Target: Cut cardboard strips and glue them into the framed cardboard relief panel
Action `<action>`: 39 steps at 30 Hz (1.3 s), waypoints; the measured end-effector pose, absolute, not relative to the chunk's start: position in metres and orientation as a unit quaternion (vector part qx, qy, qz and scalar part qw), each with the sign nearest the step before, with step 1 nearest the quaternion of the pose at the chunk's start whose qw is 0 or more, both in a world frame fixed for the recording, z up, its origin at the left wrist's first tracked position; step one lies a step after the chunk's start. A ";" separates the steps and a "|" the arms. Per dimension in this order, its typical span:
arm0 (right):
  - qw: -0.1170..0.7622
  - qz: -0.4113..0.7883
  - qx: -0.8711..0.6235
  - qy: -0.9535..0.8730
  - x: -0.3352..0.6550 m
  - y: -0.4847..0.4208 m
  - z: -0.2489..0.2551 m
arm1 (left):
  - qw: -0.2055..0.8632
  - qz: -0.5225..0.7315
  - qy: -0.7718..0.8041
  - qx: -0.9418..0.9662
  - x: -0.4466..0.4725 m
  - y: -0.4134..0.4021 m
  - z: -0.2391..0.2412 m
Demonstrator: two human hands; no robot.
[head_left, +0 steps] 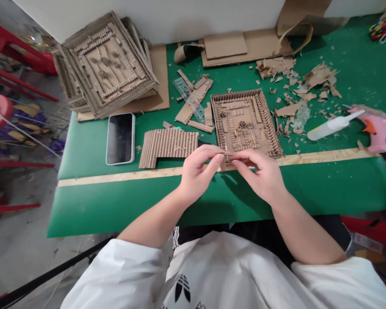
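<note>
Green table (93,201): loose cardboard bit (227,158) is pinched by left hand (197,174) and right hand (262,176), 6 o'clock of part-filled frame (244,122).

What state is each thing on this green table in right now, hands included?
left hand, pinching the cardboard bit.
right hand, pinching the same bit.
cardboard frame, flat, partly filled with strips.
phone, face up, screen dark.
glue gun, lying on its side.
glue bottle, lying on its side.
frame stack, piled askew.
</note>
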State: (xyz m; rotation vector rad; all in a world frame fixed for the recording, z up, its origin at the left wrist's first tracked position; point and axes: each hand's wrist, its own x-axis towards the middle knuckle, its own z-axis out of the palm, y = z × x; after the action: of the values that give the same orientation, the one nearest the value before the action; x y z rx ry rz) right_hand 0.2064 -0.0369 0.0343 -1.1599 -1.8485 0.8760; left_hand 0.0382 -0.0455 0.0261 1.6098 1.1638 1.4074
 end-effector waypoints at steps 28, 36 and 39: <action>0.416 0.114 -0.376 -0.820 0.204 -0.037 0.031 | 0.334 0.445 0.462 0.690 0.044 -0.047 0.028; 0.456 0.119 -0.355 -0.808 0.202 -0.037 0.023 | 0.626 0.453 0.425 0.472 0.046 -0.045 0.026; 0.454 0.112 -0.358 -0.808 0.203 -0.036 0.021 | 0.622 0.439 0.437 0.479 0.046 -0.046 0.025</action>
State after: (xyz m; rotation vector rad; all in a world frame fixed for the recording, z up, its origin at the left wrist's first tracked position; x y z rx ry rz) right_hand 0.2033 -0.0359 0.0214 -0.8827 -1.9949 0.2768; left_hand 0.0457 -0.0461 0.0252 1.1006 1.0039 1.0078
